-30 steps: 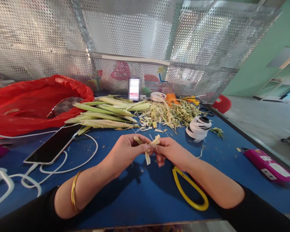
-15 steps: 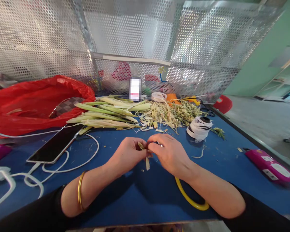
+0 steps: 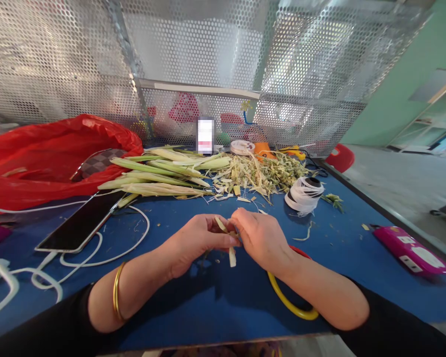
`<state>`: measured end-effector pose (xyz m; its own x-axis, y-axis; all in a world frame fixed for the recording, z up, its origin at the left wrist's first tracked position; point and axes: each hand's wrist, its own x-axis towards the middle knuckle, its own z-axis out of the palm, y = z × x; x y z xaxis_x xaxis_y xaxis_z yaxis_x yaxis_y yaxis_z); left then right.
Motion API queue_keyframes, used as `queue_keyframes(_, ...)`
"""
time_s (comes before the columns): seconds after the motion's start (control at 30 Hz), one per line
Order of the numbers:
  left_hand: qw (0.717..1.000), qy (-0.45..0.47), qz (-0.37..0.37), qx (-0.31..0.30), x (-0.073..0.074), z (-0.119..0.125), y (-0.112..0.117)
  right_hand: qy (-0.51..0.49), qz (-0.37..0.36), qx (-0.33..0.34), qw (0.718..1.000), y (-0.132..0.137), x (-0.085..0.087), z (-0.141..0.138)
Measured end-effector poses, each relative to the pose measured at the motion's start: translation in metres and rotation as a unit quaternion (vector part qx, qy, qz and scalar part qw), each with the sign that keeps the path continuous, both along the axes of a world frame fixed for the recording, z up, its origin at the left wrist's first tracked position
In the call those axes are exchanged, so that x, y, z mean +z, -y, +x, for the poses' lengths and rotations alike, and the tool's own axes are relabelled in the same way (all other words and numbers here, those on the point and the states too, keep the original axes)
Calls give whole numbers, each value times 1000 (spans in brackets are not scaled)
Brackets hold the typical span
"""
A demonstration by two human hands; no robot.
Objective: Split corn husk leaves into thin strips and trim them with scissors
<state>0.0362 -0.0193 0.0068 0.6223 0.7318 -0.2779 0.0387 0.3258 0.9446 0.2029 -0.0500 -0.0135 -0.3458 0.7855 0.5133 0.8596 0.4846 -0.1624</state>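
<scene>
Over the near middle of the blue table, my left hand pinches a narrow, pale strip of corn husk between thumb and fingers. One end of the strip pokes up by the forefinger, the other hangs below the thumb. My right hand meets it from the right, its fingers closed together against the same piece. Whatever lies between the right fingertips is hidden. Beyond both hands lies a heap of corn husks. A cone of white thread stands to the right.
Husk scraps pile up at the back, near a white tape roll. Leftward are a red plastic bag, a phone and a white cable. A yellow loop lies below my right wrist; a magenta packet sits right.
My fingers have shifted on the husk strip, and more of it shows above and below my left thumb. My right hand has turned slightly. The view has moved a little.
</scene>
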Motion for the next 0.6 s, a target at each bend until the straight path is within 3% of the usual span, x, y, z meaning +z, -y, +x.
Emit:
queue_keyframes(0.37, 997, -59, 30, 44, -6, 3, 0, -18, 42, 6, 999, 0, 2, -2)
queue_keyframes(0.5, 993, -61, 86, 53, -10, 5, 3, -30, 39, 4, 999, 1, 2, -2)
queue_keyframes(0.6, 979, -87, 178, 40, -8, 4, 6, -95, -25, -18, 995, 1, 4, -2)
